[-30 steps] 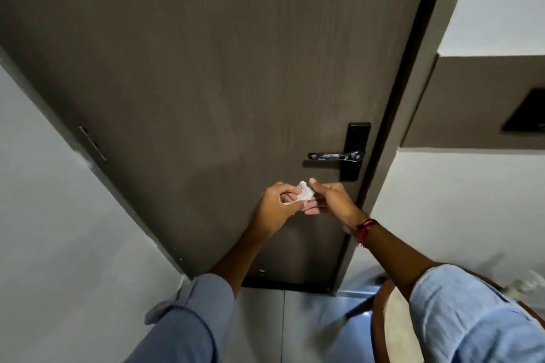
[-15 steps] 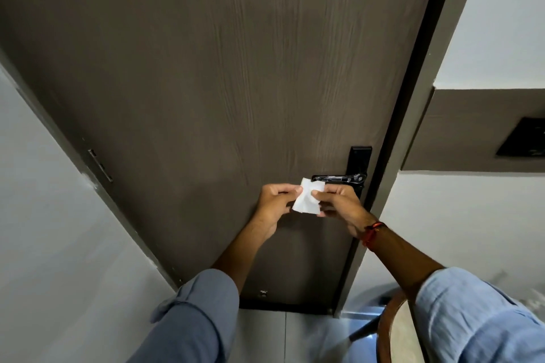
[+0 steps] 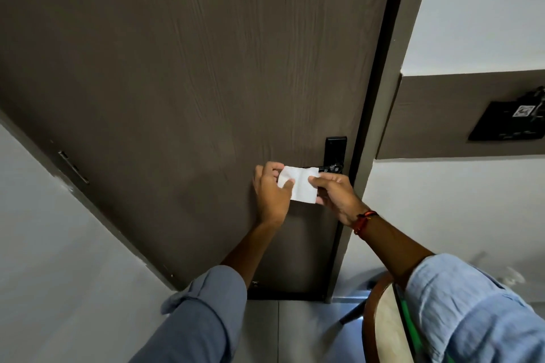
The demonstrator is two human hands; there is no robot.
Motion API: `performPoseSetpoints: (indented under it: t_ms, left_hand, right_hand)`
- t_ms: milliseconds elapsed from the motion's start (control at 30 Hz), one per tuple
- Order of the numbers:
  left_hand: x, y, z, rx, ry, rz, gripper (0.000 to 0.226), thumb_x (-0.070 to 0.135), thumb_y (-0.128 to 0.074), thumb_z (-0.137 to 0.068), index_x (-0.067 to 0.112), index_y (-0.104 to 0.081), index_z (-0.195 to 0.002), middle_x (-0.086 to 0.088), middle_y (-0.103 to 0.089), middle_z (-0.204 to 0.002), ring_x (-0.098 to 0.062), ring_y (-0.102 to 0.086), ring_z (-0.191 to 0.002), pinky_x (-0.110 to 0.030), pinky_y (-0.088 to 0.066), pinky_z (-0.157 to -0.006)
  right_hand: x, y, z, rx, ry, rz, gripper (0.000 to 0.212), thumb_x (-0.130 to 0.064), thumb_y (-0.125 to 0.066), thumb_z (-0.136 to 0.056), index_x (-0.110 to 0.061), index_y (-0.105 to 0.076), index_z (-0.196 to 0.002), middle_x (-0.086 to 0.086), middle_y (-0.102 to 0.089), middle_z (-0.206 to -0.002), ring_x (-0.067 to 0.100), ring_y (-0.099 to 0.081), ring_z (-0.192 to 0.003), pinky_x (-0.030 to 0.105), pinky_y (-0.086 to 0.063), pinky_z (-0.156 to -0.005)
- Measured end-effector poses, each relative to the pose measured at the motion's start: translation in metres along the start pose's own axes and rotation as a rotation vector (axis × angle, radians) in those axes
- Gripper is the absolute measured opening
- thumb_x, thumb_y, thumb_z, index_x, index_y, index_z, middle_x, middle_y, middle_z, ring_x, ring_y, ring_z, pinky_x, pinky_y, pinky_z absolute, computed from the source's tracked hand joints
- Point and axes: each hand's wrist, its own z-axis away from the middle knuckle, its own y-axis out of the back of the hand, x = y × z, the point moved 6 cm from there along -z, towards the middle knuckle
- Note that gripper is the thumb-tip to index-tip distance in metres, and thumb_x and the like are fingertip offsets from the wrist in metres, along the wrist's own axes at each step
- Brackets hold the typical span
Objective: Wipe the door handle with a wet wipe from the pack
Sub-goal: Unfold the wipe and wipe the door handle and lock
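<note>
left hand (image 3: 269,191) and right hand (image 3: 334,194) both pinching wet wipe (image 3: 300,184), spreading it flat before lever door handle (image 3: 331,168), readying wiping face

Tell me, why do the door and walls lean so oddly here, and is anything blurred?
Head view: the wide-angle lens tilts the brown wood-grain door and its frame; light is dim and even; the white wet wipe held between left hand and right hand looks sharp; the black lever handle shows small glints.

No text can be read; the black wall panel (image 3: 508,122) bears a small code sticker (image 3: 523,111), illegible.
</note>
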Motion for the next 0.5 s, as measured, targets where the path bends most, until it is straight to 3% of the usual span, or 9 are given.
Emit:
performPoseSetpoints:
  t_ms: [67, 133, 267, 333, 433, 500]
  left_hand:
    - [0.006, -0.007, 0.005, -0.003, -0.061, -0.037, 0.040, 0.008, -0.083, -0.083, 0.019, -0.060, -0.115, -0.002, -0.056, -0.117, -0.014, -0.060, -0.101, -0.020, -0.056, -0.079]
    - [0.011, -0.017, 0.009, -0.042, -0.118, -0.028, 0.033, 0.012, -0.084, -0.083, 0.016, -0.063, -0.107, -0.001, -0.057, -0.111, -0.014, -0.061, -0.096, -0.027, -0.058, -0.079]
    - [0.011, -0.037, 0.017, -0.204, -0.141, -0.079, 0.036, 0.025, -0.088, -0.079, 0.012, -0.069, -0.107, -0.004, -0.059, -0.117, -0.017, -0.062, -0.106, -0.015, -0.051, -0.081]
    - [0.011, -0.041, 0.021, -0.216, -0.158, -0.148, 0.039, 0.025, -0.087, -0.080, 0.012, -0.067, -0.110, -0.006, -0.059, -0.123, -0.017, -0.059, -0.111, -0.023, -0.054, -0.088]
    - [0.014, -0.042, 0.022, -0.193, -0.219, -0.156, 0.022, 0.015, -0.078, -0.089, 0.007, -0.070, -0.107, -0.009, -0.063, -0.119, -0.021, -0.064, -0.107, -0.035, -0.059, -0.091]
    - [0.014, -0.040, 0.021, -0.199, -0.211, -0.069, 0.012, 0.012, -0.073, -0.094, 0.005, -0.074, -0.103, -0.010, -0.066, -0.112, -0.018, -0.066, -0.099, -0.032, -0.058, -0.087]
  right_hand:
    - [-0.001, 0.002, 0.001, 0.006, 0.013, -0.003, 0.017, -0.005, -0.062, -0.102, -0.014, -0.076, -0.098, -0.001, -0.081, -0.089, 0.010, -0.080, -0.077, 0.023, -0.065, -0.063]
    - [-0.002, 0.005, 0.002, 0.006, 0.005, -0.040, 0.018, -0.004, -0.060, -0.102, -0.012, -0.076, -0.100, 0.001, -0.083, -0.086, 0.012, -0.080, -0.076, 0.025, -0.065, -0.062]
    - [0.000, 0.007, 0.001, 0.002, -0.026, -0.109, 0.018, -0.015, -0.059, -0.104, -0.010, -0.076, -0.104, 0.010, -0.083, -0.092, 0.017, -0.081, -0.081, 0.030, -0.067, -0.067]
    - [0.001, 0.009, 0.000, 0.019, -0.021, -0.091, 0.019, -0.021, -0.059, -0.106, -0.013, -0.076, -0.104, 0.005, -0.083, -0.086, 0.015, -0.081, -0.079, 0.027, -0.065, -0.062]
    - [0.003, 0.012, -0.001, 0.014, -0.033, -0.092, 0.019, -0.019, -0.059, -0.105, -0.009, -0.076, -0.106, 0.011, -0.083, -0.090, 0.023, -0.082, -0.081, 0.031, -0.065, -0.062]
    - [0.005, 0.016, -0.002, 0.019, -0.048, -0.101, 0.017, -0.020, -0.060, -0.104, -0.010, -0.075, -0.104, 0.015, -0.083, -0.095, 0.030, -0.082, -0.086, 0.036, -0.067, -0.064]
